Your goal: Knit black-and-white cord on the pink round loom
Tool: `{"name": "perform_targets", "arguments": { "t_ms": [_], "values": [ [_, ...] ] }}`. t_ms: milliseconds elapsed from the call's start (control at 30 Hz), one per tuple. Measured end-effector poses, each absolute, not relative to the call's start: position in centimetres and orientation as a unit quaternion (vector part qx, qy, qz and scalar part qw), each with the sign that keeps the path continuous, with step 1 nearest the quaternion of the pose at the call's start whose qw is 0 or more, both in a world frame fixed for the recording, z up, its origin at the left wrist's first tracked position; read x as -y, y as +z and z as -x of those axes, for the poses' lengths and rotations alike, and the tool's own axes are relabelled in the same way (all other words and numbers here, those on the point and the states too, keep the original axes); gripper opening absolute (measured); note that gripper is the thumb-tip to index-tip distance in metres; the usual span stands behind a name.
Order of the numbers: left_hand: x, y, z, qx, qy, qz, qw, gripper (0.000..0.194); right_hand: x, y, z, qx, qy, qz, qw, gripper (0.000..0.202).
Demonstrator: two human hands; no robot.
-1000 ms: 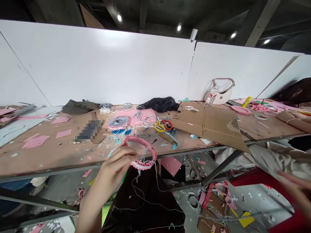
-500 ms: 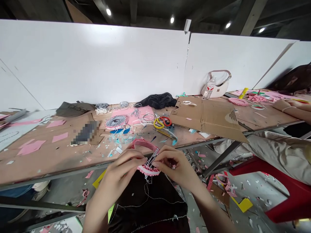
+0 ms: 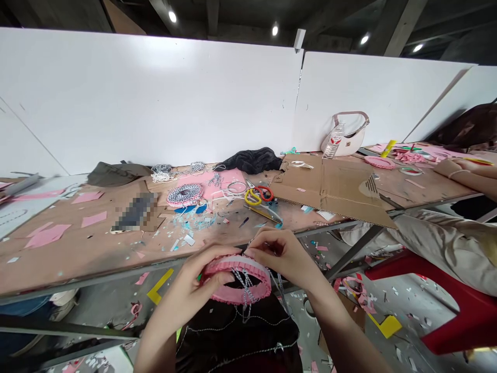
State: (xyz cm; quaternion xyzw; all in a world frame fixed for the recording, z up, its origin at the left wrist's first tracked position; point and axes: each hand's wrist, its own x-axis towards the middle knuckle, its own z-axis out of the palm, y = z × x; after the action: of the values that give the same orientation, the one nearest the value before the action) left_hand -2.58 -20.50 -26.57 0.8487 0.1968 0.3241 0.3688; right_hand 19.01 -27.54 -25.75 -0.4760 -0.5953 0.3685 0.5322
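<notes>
- While the person sits at the near edge of the tabletop [image 3: 116,259], the pink ring [image 3: 264,277] is held just off that edge, over the dark-clothed lap [image 3: 233,342].
- Left hand [image 3: 196,277]: closed around the ring's left side, thumb in front.
- Right hand [image 3: 285,254]: fingertips pinched at the upper rim; whether on cord or rim, one cannot tell.
- Handling (judged): ring light, fairly stiff, yet crushable at its pleats; best gripped across the plain white band [image 3: 250,262]. Striped cord [image 3: 247,290] soft, apt to snag; best pinched near the rim.
- Mid-tabletop: striped woven disc [image 3: 185,195]; to its right, yellow-handled scissors [image 3: 252,197] beside red-handled scissors [image 3: 266,193].
- Far edge: black cloth [image 3: 254,159], crumpled.
</notes>
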Motion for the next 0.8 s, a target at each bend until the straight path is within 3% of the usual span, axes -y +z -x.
{"name": "perform_targets", "arguments": {
  "t_ms": [167, 367, 600, 800],
  "values": [
    [21.1, -26.4, 1.0, -0.209, 0.334, -0.853, 0.343, 0.039, 26.9, -25.8, -19.1, 0.595, 0.361, 0.480, 0.534, 0.016],
    [21.7, -26.4, -0.6, -0.223, 0.365, -0.862, 0.274, 0.020, 27.0, -25.3, -18.9, 0.595, 0.348, 0.486, 0.537, 0.019],
    [21.1, -26.5, 0.2, -0.196, 0.348, -0.868, 0.296, 0.033, 26.8, -25.2, -19.3, 0.594, 0.345, 0.484, 0.542, 0.033],
    [21.0, -26.6, 0.4, -0.181, 0.382, -0.842, 0.336, 0.025, 27.1, -24.7, -19.0, 0.585, 0.341, 0.467, 0.568, 0.030]
  ]
}}
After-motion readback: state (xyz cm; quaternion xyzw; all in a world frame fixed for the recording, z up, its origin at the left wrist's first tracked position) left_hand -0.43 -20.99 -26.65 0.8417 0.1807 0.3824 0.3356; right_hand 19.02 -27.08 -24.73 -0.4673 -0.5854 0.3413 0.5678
